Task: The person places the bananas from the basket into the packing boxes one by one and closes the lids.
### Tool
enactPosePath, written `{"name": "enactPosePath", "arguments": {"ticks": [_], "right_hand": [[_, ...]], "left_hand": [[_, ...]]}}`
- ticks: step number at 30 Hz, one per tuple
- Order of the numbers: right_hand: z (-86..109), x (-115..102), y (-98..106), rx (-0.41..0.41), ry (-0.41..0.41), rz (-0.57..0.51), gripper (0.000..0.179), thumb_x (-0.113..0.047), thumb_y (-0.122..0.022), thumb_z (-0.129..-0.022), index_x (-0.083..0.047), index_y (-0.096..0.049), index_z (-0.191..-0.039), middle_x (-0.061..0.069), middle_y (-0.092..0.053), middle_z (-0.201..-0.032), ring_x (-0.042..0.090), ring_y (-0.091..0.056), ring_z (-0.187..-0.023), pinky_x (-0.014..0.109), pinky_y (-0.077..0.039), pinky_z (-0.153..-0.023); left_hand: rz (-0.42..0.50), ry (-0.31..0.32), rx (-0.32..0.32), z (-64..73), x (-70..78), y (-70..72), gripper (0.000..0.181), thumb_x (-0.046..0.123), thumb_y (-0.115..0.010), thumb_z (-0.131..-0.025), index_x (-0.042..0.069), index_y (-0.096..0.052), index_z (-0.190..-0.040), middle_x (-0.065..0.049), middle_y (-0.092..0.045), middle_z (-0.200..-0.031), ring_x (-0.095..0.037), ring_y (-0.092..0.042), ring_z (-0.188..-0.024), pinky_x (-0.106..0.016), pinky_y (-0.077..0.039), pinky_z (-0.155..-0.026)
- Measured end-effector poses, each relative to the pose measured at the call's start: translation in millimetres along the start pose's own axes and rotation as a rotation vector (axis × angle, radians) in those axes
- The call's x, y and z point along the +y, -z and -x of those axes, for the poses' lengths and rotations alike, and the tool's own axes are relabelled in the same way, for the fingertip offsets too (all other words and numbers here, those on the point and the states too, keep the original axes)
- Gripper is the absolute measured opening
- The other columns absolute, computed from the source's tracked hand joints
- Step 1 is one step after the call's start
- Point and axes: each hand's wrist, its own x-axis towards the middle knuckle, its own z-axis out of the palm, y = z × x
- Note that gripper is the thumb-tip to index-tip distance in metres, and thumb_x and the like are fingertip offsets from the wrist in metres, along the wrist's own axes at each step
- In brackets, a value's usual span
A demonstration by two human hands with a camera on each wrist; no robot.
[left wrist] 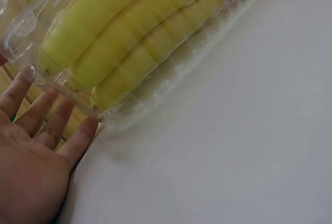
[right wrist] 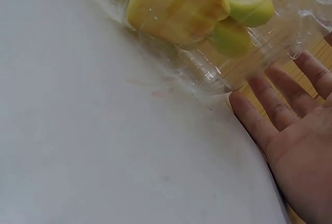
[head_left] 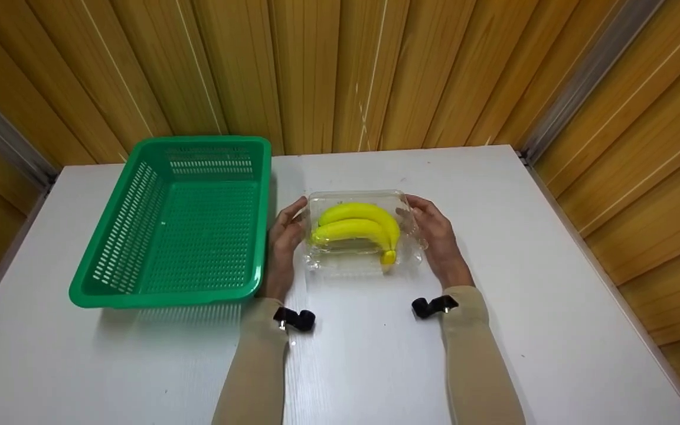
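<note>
A clear plastic clamshell box (head_left: 352, 268) rests on the white table with a bunch of yellow bananas (head_left: 355, 211) inside. Its lid is down over the fruit; whether it is latched, I cannot tell. At the box's left end is my left hand (head_left: 285, 242), whose nearly straight fingers (left wrist: 78, 138) touch the plastic low on the side. Against the opposite end my right hand (head_left: 437, 236) lies likewise, its extended fingertips (right wrist: 239, 102) at the lower edge. Both thumbs are mostly out of the wrist views. The bananas' stem (head_left: 388, 257) points toward the front right.
An empty green plastic basket (head_left: 263, 236) with slotted walls stands just left of my left hand. The white table (head_left: 552, 330) meets wood-patterned panels (head_left: 340, 71) at the back and sides. Black wrist cameras (head_left: 300, 320) sit on both sleeves.
</note>
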Motion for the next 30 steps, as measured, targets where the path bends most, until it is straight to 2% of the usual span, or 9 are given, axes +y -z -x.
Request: {"name": "enactPosePath", "arguments": {"ticks": [4, 10, 13, 19, 25, 30], "right_hand": [[1.1, -0.3, 0.6, 0.0, -0.008, 0.014, 0.049, -0.025, -0.062, -0.108, -0.003, -0.055, -0.15, 0.015, -0.048, -0.159, 0.033, -0.049, -0.144, 0.047, -0.039, -0.12], [4.8, 1.6, 4.9, 0.003, 0.0, 0.035, 0.047, -0.021, -0.06, -0.109, -0.004, -0.054, -0.152, 0.009, -0.05, -0.158, 0.033, -0.049, -0.144, 0.045, -0.039, -0.121], [7.6, 2.2, 7.8, -0.004, 0.012, 0.07, 0.047, -0.022, -0.059, -0.109, -0.007, -0.055, -0.153, 0.007, -0.049, -0.159, 0.03, -0.049, -0.145, 0.044, -0.036, -0.122], [14.4, 1.5, 12.7, 0.005, 0.016, 0.125, 0.048, -0.025, -0.062, -0.108, -0.011, -0.056, -0.153, 0.006, -0.05, -0.159, 0.028, -0.05, -0.143, 0.043, -0.039, -0.12], [23.8, 1.0, 15.8, -0.014, 0.018, 0.134, 0.05, -0.024, -0.065, -0.106, -0.009, -0.056, -0.152, 0.008, -0.052, -0.157, 0.032, -0.047, -0.146, 0.04, -0.043, -0.117], [32.3, -0.2, 17.4, -0.032, 0.026, 0.129, 0.049, -0.018, -0.064, -0.105, -0.006, -0.056, -0.153, 0.009, -0.053, -0.156, 0.033, -0.047, -0.145, 0.039, -0.045, -0.115]], "left_hand": [[0.002, -0.007, -0.012, 2.3, 0.1, 1.1, 0.049, 0.021, -0.052, -0.107, 0.019, -0.054, -0.156, 0.007, -0.052, -0.158, -0.019, -0.046, -0.147, -0.048, -0.034, -0.122], [-0.076, 0.043, -0.02, 8.9, 1.7, 1.1, 0.048, 0.028, -0.053, -0.108, 0.029, -0.053, -0.157, 0.01, -0.051, -0.159, -0.013, -0.046, -0.146, -0.044, -0.036, -0.121], [-0.075, 0.042, -0.019, 11.7, 2.0, 0.8, 0.049, 0.031, -0.054, -0.108, 0.028, -0.054, -0.157, 0.009, -0.051, -0.159, -0.012, -0.047, -0.145, -0.045, -0.037, -0.121], [-0.067, 0.018, -0.024, 16.4, 1.8, 1.6, 0.051, 0.029, -0.055, -0.108, 0.022, -0.052, -0.158, 0.009, -0.049, -0.161, -0.014, -0.047, -0.146, -0.046, -0.037, -0.12], [0.0, 0.0, -0.047, 21.8, 0.5, 2.4, 0.053, 0.018, -0.053, -0.106, 0.011, -0.049, -0.158, -0.006, -0.049, -0.162, -0.023, -0.048, -0.146, -0.048, -0.035, -0.121], [0.023, 0.022, -0.048, 30.3, 2.9, 2.0, 0.055, 0.023, -0.058, -0.104, 0.01, -0.049, -0.157, -0.011, -0.049, -0.161, -0.024, -0.047, -0.146, -0.048, -0.034, -0.121]]}}
